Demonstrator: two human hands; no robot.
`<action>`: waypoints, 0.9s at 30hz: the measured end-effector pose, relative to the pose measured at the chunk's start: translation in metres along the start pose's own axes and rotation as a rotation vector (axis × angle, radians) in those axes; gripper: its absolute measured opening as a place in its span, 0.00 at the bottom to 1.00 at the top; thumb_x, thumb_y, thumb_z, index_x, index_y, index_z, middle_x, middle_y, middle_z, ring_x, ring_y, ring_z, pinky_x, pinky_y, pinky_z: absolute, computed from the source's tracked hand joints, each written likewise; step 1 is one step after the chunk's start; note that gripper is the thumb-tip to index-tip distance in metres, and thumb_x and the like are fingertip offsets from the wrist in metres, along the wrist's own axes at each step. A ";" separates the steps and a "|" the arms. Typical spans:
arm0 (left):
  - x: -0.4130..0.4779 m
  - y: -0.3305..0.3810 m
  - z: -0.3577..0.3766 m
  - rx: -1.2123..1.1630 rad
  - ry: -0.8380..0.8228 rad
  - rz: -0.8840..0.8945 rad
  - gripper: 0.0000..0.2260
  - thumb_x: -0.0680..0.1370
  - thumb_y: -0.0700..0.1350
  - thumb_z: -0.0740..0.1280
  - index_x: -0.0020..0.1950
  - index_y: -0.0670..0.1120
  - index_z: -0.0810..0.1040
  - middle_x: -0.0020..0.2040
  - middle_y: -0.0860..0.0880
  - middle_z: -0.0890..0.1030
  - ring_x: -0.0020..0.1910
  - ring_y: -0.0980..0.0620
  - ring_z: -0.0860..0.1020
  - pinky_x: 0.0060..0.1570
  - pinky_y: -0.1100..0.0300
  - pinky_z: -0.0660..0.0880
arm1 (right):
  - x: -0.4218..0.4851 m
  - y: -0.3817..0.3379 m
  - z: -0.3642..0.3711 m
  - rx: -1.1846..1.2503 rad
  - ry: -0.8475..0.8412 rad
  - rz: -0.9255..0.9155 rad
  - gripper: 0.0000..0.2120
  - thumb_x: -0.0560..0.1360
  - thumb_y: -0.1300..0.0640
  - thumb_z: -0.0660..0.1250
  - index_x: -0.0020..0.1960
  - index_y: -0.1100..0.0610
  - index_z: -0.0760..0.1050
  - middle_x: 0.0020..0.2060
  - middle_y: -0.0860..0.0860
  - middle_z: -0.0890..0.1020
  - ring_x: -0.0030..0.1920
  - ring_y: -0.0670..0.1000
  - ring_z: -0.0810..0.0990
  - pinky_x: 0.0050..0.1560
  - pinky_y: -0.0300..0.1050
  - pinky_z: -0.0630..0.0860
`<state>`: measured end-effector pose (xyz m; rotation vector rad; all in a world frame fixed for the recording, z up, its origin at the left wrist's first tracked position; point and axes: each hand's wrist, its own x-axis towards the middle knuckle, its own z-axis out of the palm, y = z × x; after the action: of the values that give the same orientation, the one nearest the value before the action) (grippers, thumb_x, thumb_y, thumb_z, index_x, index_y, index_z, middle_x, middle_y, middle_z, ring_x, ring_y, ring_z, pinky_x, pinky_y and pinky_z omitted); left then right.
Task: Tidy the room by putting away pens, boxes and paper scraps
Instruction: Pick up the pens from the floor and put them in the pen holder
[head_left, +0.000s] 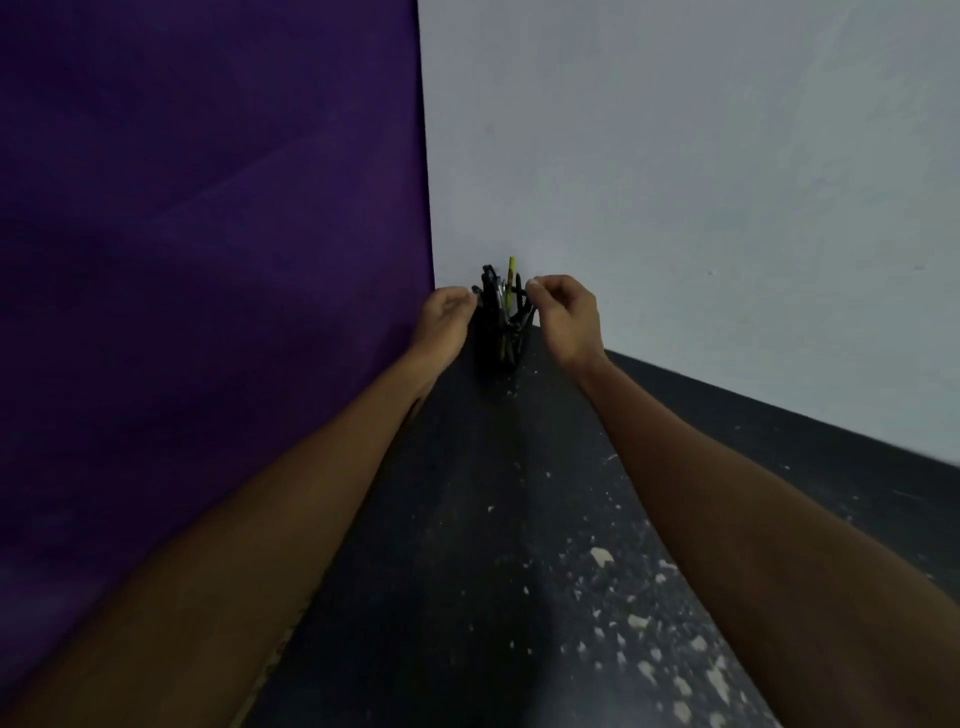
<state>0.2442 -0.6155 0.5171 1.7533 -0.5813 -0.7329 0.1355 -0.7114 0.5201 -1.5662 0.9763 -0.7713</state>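
A black pen holder (500, 345) stands on a dark surface, right in the corner where a purple wall meets a pale wall. Several dark pens (491, 291) and one yellow-green pen (511, 275) stick out of its top. My left hand (447, 318) presses against the holder's left side with curled fingers. My right hand (565, 317) is at the holder's right rim, thumb and fingers pinched together by the pens. Both forearms stretch forward from the bottom of the view.
The dark surface (467, 545) runs forward as a narrow strip, and pale paper scraps (602, 556) are scattered over its right half. The purple wall (208, 260) borders it on the left, the pale wall (727, 182) at the back and right.
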 end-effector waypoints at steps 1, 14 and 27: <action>-0.011 -0.002 -0.002 0.008 0.001 -0.003 0.16 0.82 0.46 0.59 0.68 0.42 0.71 0.63 0.49 0.74 0.58 0.57 0.70 0.55 0.66 0.67 | -0.008 0.000 -0.002 -0.010 -0.012 0.000 0.05 0.77 0.56 0.66 0.47 0.57 0.77 0.40 0.48 0.80 0.44 0.47 0.78 0.50 0.39 0.73; -0.159 -0.043 -0.010 0.133 0.109 -0.036 0.12 0.81 0.46 0.61 0.62 0.43 0.75 0.60 0.43 0.78 0.60 0.46 0.76 0.55 0.61 0.71 | -0.137 0.012 -0.038 -0.117 -0.207 -0.025 0.08 0.77 0.54 0.66 0.50 0.57 0.79 0.43 0.48 0.81 0.41 0.42 0.76 0.43 0.33 0.70; -0.267 -0.067 -0.037 0.147 0.122 -0.060 0.13 0.81 0.47 0.61 0.64 0.44 0.74 0.56 0.49 0.76 0.53 0.55 0.74 0.54 0.63 0.70 | -0.242 0.017 -0.047 -0.141 -0.248 0.034 0.10 0.76 0.52 0.66 0.52 0.57 0.78 0.42 0.47 0.80 0.41 0.43 0.77 0.41 0.34 0.71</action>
<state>0.0886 -0.3855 0.5113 1.9440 -0.5127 -0.6326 -0.0182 -0.5180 0.5171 -1.7160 0.8871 -0.4789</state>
